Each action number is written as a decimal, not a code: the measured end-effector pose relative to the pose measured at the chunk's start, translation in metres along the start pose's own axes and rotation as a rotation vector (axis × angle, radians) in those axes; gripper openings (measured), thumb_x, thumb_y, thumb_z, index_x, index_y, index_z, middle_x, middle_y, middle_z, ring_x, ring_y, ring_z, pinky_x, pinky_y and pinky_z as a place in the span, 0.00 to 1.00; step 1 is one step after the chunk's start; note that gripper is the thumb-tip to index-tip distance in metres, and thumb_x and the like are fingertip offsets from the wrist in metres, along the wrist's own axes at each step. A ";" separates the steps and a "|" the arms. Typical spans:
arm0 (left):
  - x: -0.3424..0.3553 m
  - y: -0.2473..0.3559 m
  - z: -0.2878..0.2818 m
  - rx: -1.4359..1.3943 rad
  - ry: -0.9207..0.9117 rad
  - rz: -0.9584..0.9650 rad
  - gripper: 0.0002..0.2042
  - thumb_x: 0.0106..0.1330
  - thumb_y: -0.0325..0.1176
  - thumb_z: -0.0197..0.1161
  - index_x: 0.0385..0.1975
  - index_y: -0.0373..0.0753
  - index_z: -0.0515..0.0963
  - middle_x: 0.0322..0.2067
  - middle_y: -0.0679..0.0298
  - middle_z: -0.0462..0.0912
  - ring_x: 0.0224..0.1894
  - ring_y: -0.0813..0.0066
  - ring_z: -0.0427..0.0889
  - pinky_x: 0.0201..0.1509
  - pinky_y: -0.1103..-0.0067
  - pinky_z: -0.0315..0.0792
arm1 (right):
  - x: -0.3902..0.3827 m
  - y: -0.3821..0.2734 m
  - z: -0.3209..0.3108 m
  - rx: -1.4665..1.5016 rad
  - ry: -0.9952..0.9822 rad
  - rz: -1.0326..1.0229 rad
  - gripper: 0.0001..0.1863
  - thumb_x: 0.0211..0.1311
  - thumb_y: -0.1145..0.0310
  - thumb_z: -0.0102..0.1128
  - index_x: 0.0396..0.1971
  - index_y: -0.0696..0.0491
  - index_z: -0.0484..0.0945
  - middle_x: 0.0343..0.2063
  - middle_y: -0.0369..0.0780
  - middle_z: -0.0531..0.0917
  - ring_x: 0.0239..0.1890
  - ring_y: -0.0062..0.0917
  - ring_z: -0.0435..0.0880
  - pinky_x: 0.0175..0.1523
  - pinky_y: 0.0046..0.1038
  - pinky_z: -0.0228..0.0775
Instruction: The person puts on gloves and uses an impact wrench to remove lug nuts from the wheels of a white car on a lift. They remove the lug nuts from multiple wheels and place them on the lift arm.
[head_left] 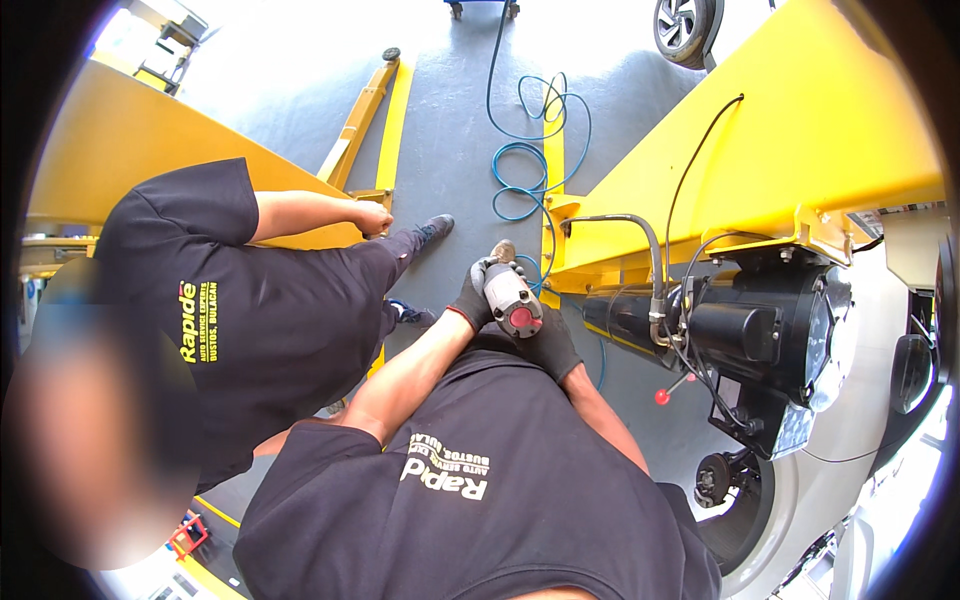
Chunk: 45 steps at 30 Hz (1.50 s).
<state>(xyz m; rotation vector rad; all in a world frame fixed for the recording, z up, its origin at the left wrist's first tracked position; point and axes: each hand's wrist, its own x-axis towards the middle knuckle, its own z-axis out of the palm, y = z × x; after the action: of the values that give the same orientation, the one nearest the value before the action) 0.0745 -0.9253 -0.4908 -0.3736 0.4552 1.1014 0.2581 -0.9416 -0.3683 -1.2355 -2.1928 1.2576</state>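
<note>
In front of my waist I hold an air impact wrench [506,288], grey with a reddish round patch on its rear end. My left hand [472,298], in a dark glove with grey fingertips, is closed around the wrench's left side near its nose. On its other side my right hand [550,345], also in a dark glove, grips the tool lower down; its fingers are mostly hidden behind the wrench body. A blue air hose [518,148] runs in loose coils over the floor towards the wrench; where it joins is hidden.
A co-worker [290,320] in a dark shirt stands close on my left. Yellow lift columns [720,150] rise on both sides, with a black motor unit [750,335] on the right one. Beside it is a white car [850,480] with a bare wheel hub [713,478].
</note>
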 end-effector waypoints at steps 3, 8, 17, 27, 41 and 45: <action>0.002 0.001 -0.006 -0.005 -0.019 0.006 0.21 0.68 0.44 0.48 0.40 0.30 0.77 0.34 0.48 0.84 0.37 0.48 0.84 0.48 0.57 0.80 | 0.000 -0.001 0.000 -0.004 -0.014 0.002 0.18 0.57 0.62 0.66 0.46 0.54 0.80 0.39 0.51 0.85 0.44 0.49 0.84 0.46 0.42 0.77; 0.000 -0.001 -0.002 -0.045 -0.004 -0.014 0.20 0.68 0.44 0.48 0.41 0.30 0.77 0.34 0.47 0.84 0.37 0.47 0.84 0.48 0.57 0.80 | -0.002 0.000 0.001 -0.014 -0.013 -0.002 0.18 0.57 0.63 0.66 0.46 0.54 0.80 0.39 0.52 0.85 0.44 0.49 0.84 0.46 0.42 0.77; -0.006 0.001 0.005 0.021 0.053 0.022 0.19 0.67 0.42 0.46 0.42 0.32 0.75 0.35 0.49 0.83 0.35 0.51 0.84 0.45 0.59 0.80 | 0.000 -0.012 -0.005 -0.024 -0.052 0.039 0.18 0.57 0.64 0.65 0.46 0.55 0.79 0.39 0.53 0.85 0.43 0.49 0.85 0.45 0.41 0.77; -0.010 0.000 0.006 0.017 0.037 0.018 0.18 0.68 0.41 0.44 0.41 0.32 0.75 0.33 0.50 0.84 0.34 0.52 0.84 0.44 0.60 0.81 | 0.000 -0.005 0.001 0.006 -0.032 0.022 0.20 0.57 0.66 0.64 0.50 0.56 0.77 0.39 0.54 0.85 0.43 0.50 0.84 0.45 0.42 0.77; -0.011 -0.002 0.012 0.013 0.089 0.048 0.17 0.69 0.41 0.46 0.41 0.32 0.75 0.32 0.52 0.83 0.33 0.54 0.84 0.43 0.62 0.81 | 0.001 -0.011 -0.006 -0.019 -0.107 0.065 0.26 0.59 0.64 0.65 0.57 0.54 0.74 0.46 0.53 0.84 0.48 0.49 0.83 0.49 0.41 0.77; -0.010 -0.001 0.009 0.012 0.074 0.016 0.17 0.69 0.41 0.46 0.41 0.32 0.74 0.32 0.51 0.83 0.33 0.54 0.84 0.43 0.62 0.81 | 0.000 -0.014 -0.008 -0.022 -0.108 0.080 0.26 0.59 0.64 0.65 0.58 0.54 0.74 0.47 0.53 0.83 0.48 0.49 0.83 0.50 0.41 0.77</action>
<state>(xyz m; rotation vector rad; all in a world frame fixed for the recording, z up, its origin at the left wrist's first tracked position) 0.0734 -0.9291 -0.4779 -0.4023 0.5310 1.1028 0.2557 -0.9402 -0.3525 -1.3040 -2.2582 1.3645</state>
